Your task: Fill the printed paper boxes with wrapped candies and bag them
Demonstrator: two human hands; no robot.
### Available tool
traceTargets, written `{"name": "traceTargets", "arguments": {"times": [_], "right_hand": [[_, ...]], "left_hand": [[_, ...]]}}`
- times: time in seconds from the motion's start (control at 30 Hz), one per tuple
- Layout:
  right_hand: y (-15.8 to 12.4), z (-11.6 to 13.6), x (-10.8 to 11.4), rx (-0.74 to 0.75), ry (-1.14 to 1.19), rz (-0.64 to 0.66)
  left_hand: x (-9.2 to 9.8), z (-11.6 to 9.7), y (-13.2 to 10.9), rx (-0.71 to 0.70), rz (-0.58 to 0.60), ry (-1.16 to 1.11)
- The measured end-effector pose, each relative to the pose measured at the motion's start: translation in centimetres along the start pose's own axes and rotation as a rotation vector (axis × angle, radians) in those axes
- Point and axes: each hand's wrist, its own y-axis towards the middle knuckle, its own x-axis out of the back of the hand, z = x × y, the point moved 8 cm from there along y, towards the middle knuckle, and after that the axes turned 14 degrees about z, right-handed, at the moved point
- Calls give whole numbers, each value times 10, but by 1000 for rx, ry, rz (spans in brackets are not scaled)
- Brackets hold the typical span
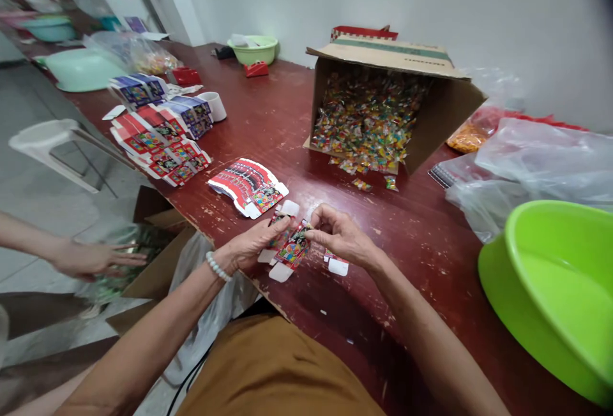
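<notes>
Head view: left hand (251,244) and right hand (342,235) pinch printed carton blank (293,247) near table edge (275,307).

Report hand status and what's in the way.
Left hand and right hand pinching printed card box blank. White card pieces on wooden table beneath. Co-worker's hand off the table edge.

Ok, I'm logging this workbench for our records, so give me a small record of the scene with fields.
left hand: holds printed card
left wrist: bead bracelet
right hand: pinches the same card
nearby: flat blank, stacked blanks
table: worn red-brown wood
carton: on its side, holding wrapped sweets
other person: hand beyond the table edge
rest: green basin, plastic bags
</notes>
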Motion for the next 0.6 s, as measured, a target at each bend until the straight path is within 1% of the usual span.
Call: {"name": "traceTargets", "arguments": {"times": [0.03, 0.07, 0.13, 0.2, 0.27, 0.33, 0.4, 0.47, 0.53, 0.6], "right_hand": [[-1, -8, 3, -39, -14, -33], [-1, -17, 4, -86, -66, -56], [-1, -31, 6, -170, -248, -95], [0, -38, 7, -212, -417, -137], [1, -37, 7, -221, -490, -200], [1, -22, 6, -155, -527, -288], [2, 5, -1, -7, -559, -325], [7, 28, -12, 114, -582, -273], [14, 37, -20, 122, -605, -190], [18, 38, -21, 89, -625, -154]], "left_hand": [[7, -3, -1, -25, -52, 14], [11, -5, -2, -38, -76, 29], [16, -8, -5, -51, -88, 52], [16, -11, -9, -73, -90, 69], [12, -11, -12, -86, -90, 82], [7, -9, -12, -78, -89, 123], [0, -7, -9, -63, -82, 195], [-6, -6, -4, -55, -77, 272], [-12, -5, -1, -52, -72, 316], [-17, -5, 1, -40, -49, 339]]}}
